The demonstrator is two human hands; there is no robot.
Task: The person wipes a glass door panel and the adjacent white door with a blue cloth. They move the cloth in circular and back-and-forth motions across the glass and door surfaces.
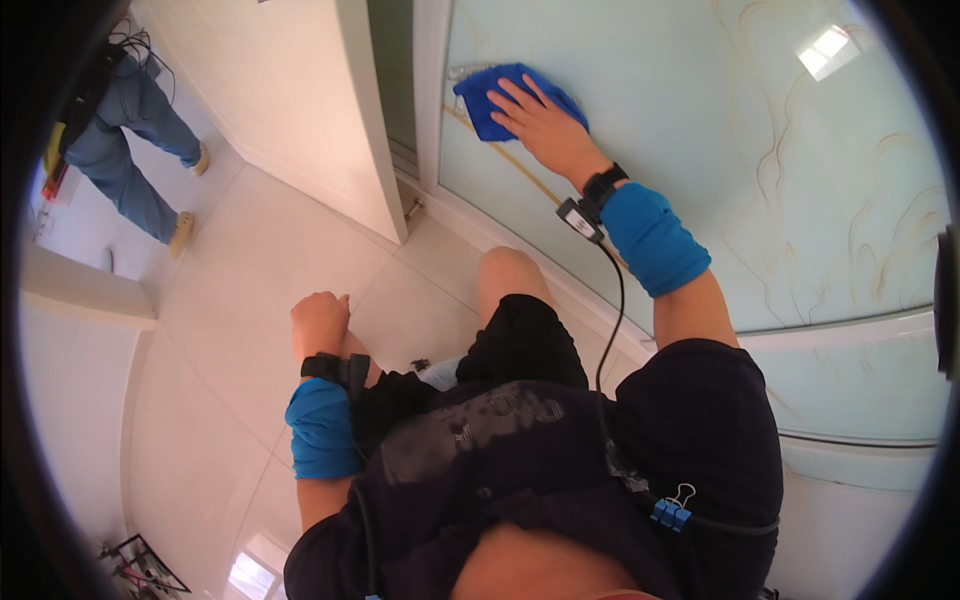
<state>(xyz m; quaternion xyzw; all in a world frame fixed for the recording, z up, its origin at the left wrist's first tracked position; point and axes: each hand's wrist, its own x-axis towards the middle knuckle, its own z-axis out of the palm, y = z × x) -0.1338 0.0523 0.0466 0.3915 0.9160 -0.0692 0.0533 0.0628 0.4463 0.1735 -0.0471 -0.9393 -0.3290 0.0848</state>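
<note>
My right hand (536, 124) lies flat with its fingers spread on a blue cloth (480, 112), pressing it against a pale glass panel (660, 135). The panel carries fine brown swirls and a thin gold stripe, and a white frame (431, 97) borders it. Silvery, shiny material shows at the edges of the cloth; I cannot tell what it is. Near my bent left leg, my left hand (319, 319) is curled into a fist, and nothing shows in it. Each wrist wears a black strap and a blue sleeve band.
A white door (315, 97) stands open at the upper left, with a metal doorstop (414, 208) by its foot. Beyond it stands another person (124, 142) in jeans. A black cable (621, 300) runs from my right wrist to my shirt. Light tiles (225, 300) cover the floor.
</note>
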